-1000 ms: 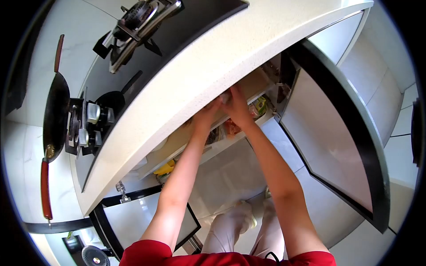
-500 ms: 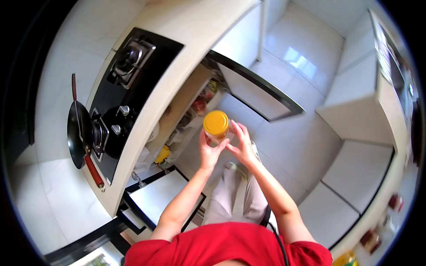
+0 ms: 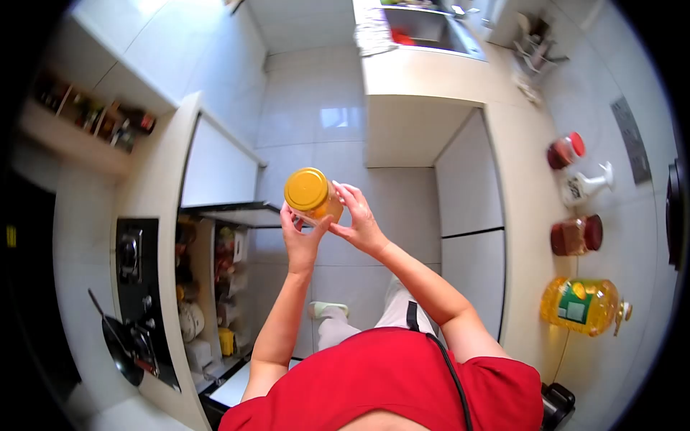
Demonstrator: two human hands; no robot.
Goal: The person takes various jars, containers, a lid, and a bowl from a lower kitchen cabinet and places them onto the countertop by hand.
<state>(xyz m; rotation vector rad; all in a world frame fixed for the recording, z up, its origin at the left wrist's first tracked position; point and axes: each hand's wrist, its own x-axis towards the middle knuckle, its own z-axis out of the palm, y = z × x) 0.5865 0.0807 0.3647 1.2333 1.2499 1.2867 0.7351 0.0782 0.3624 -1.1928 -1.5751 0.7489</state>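
A clear jar with a yellow lid [image 3: 307,188] is held up in front of me between both hands, above the floor. My left hand [image 3: 302,241] grips its lower left side, with thumb and fingers around it. My right hand [image 3: 357,221] is closed on the right side, fingertips against the wall near the lid. The jar is tilted, lid toward me. Something yellowish shows through its side, but I cannot tell what it is.
An open cabinet [image 3: 206,244] with several stored items is on my left, below the black stove [image 3: 138,251] and a wok [image 3: 121,348]. On the right counter [image 3: 528,251] stand an oil bottle [image 3: 579,307], a spray bottle [image 3: 586,184] and red-lidded jars. A sink [image 3: 438,32] lies ahead.
My view and body have turned to the right, so the right counter and sink now show. Both hands still hold the jar, which appears slightly further left in view.
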